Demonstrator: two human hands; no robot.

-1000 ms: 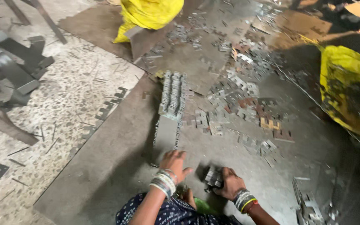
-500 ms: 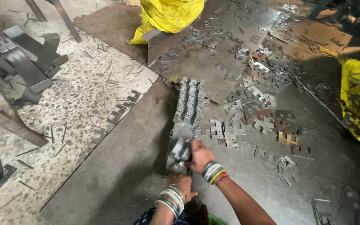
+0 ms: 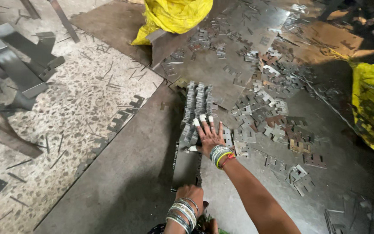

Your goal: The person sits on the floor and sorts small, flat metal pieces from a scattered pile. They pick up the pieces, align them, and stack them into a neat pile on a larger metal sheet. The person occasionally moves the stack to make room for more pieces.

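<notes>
A long row of stacked, notched metal plates (image 3: 198,102) lies on a dark steel sheet (image 3: 122,177) on the floor. My right hand (image 3: 206,132) presses flat on the near part of the row, fingers spread, bangles at the wrist. My left hand (image 3: 190,195) rests on the near end of the row, against a flat plate (image 3: 185,167), with several bangles on its wrist. Neither hand lifts anything.
Loose metal plates (image 3: 267,110) lie scattered to the right of the row. A yellow sack (image 3: 174,15) sits at the top, another yellow sack (image 3: 373,108) at the right edge. Speckled floor (image 3: 70,104) with metal offcuts and steel bars (image 3: 16,65) is on the left.
My right hand carried a bunch of plates from near my body to the row and now presses flat on it. My left hand has moved to the near end of the row.
</notes>
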